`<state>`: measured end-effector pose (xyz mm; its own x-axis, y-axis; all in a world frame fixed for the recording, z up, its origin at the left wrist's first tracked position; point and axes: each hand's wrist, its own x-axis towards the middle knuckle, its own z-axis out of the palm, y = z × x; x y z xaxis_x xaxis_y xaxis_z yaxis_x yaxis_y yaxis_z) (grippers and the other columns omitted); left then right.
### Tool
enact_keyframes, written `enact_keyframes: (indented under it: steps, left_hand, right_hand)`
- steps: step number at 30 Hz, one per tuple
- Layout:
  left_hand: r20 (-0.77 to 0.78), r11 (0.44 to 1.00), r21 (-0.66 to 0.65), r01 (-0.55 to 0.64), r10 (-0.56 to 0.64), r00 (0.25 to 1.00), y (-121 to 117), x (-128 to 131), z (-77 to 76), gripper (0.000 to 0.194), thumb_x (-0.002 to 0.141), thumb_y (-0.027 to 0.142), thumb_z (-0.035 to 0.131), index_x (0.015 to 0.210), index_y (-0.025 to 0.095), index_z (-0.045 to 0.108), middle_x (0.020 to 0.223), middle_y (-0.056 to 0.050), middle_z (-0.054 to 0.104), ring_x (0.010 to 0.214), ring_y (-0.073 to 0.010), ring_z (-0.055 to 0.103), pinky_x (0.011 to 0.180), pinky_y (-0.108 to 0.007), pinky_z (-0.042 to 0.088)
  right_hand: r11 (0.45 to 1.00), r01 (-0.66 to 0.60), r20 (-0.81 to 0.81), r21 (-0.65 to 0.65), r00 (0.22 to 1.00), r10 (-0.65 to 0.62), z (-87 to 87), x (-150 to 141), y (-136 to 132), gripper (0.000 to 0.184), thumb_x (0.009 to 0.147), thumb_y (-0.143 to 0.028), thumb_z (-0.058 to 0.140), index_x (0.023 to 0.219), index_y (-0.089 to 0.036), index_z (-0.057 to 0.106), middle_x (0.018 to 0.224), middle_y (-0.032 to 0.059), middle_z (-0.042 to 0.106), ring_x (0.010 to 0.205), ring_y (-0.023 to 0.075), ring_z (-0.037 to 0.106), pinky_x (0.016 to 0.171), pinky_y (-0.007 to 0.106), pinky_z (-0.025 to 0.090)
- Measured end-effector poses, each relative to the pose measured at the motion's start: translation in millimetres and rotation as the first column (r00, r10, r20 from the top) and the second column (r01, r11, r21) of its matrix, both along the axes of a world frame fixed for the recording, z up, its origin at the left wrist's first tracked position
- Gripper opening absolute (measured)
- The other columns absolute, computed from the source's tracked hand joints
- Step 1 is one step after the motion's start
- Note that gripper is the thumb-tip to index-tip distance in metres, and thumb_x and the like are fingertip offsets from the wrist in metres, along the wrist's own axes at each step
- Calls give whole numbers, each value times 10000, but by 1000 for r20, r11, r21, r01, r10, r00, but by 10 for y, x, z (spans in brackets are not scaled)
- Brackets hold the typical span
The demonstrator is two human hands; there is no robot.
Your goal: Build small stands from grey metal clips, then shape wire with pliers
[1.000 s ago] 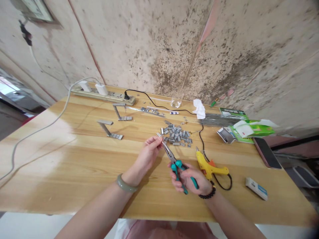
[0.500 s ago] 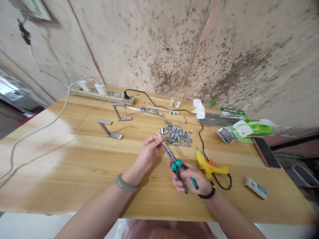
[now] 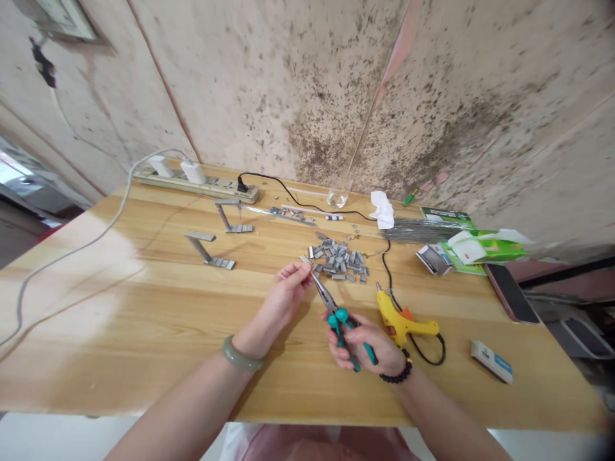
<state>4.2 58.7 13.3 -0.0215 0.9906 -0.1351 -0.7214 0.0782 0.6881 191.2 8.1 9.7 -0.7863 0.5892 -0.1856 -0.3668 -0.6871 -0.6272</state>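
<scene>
My left hand (image 3: 287, 298) is closed in a pinch on a small grey metal piece (image 3: 304, 259), whose end shows past the fingertips. My right hand (image 3: 379, 349) is wrapped round the teal-and-black handles of long-nose pliers (image 3: 328, 301). The jaw tips reach my left fingertips; whether they grip the piece is too small to tell. Just beyond lies a heap of grey staple strips (image 3: 341, 261). Two angular frames built of similar grey strips, a nearer one (image 3: 198, 246) and a farther one (image 3: 225, 218), stand to the left.
A yellow glue gun (image 3: 401, 320) with a black cord lies right of my right hand. Beyond it are a small white box (image 3: 491, 362), a phone (image 3: 513, 294), a green tissue pack (image 3: 485, 246) and thin metal rods (image 3: 425, 229). A power strip (image 3: 206, 187) runs along the wall.
The whole view has shifted very slightly. Both hands and the pliers keep nearly the same pose, with the jaw tips still at my left fingertips.
</scene>
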Motion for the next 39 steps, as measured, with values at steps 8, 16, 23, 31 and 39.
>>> enact_keyframes:
  steps: [8,16,23,31,39]
  left_hand:
    - [20,999,28,43,-44,999,7,-33,-6,174,663,252,782,622,145,651,633,9,593,620,-86,537,607,-206,426]
    - [-84,1000,-15,24,-26,996,4,-15,-24,209,665,256,771,560,149,625,575,18,569,572,-76,485,602,-203,405]
    - [-276,999,-5,-37,34,960,-17,-12,-4,205,677,275,752,563,152,634,562,23,546,579,-82,458,605,-213,362]
    - [-370,995,-36,-94,74,926,-9,-9,52,229,637,287,756,514,156,614,518,31,520,552,-87,424,591,-232,331]
    - [-397,995,-42,-91,67,915,-15,-22,44,264,640,295,752,491,155,585,493,34,495,519,-83,400,550,-236,301]
  right_hand:
    - [998,-11,9,56,1000,11,-27,-4,2,378,752,-220,612,1119,-166,541,939,74,608,735,158,587,596,297,489]
    - [999,-4,19,52,1000,3,-17,-13,-3,367,760,-207,607,1119,-157,551,937,81,624,742,163,616,594,285,504]
    - [999,12,51,39,999,-14,-23,-34,-12,343,755,-199,625,1091,-161,567,927,71,625,712,148,616,576,268,507]
    - [997,51,121,64,991,-58,-85,-40,-9,340,741,-205,653,1068,-176,565,927,61,615,658,125,583,518,243,473]
    - [996,69,153,51,985,-76,-42,-37,-23,316,737,-210,659,1039,-176,570,849,30,586,614,109,548,477,220,434]
